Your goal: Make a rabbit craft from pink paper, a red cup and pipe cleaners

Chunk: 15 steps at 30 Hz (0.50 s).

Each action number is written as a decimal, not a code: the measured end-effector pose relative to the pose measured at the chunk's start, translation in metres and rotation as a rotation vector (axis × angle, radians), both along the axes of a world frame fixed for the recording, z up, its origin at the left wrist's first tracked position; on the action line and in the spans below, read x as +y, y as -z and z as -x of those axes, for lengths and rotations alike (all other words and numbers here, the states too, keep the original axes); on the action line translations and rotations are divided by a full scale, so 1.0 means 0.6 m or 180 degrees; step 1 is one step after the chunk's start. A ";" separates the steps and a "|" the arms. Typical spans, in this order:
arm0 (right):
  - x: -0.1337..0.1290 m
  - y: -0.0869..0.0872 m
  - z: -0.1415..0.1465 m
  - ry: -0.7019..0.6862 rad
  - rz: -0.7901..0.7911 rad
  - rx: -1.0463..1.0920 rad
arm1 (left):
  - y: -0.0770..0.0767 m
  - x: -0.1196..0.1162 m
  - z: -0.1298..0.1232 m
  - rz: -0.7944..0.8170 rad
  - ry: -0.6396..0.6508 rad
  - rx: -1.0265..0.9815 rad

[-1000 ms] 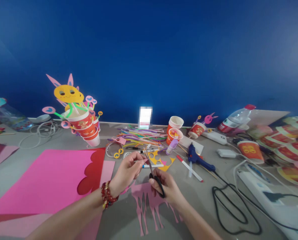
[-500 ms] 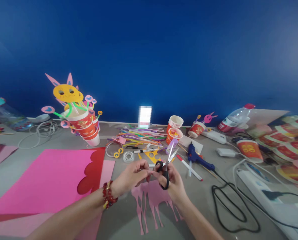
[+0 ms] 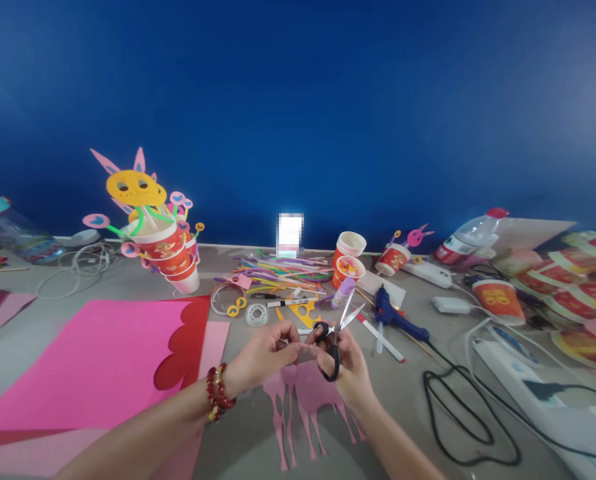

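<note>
right hand (image 3: 345, 363) grips open scissors (image 3: 335, 330) | left hand (image 3: 265, 350) pinching, perhaps paper | labels unreadable

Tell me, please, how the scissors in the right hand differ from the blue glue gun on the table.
The scissors are held up in the right hand, blades apart; the glue gun lies untouched on the table. The scissors have black handles and bare metal blades; the glue gun is blue. The glue gun trails a black cord; the scissors have none. Both point away from the person.
</note>
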State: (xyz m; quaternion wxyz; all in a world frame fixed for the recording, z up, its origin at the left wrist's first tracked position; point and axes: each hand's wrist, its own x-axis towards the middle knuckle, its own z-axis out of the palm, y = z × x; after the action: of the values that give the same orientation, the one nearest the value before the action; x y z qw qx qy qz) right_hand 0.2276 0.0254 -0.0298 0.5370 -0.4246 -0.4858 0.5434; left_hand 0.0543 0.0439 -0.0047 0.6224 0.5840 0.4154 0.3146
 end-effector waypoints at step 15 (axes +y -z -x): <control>-0.001 0.002 0.006 -0.0241 -0.0048 -0.0100 | 0.003 -0.003 -0.002 -0.0245 -0.0175 0.0068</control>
State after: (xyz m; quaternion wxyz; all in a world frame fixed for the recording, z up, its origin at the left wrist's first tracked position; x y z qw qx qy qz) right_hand 0.2240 0.0247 -0.0309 0.5116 -0.4104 -0.5140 0.5529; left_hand 0.0555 0.0423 -0.0064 0.5861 0.5993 0.4255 0.3411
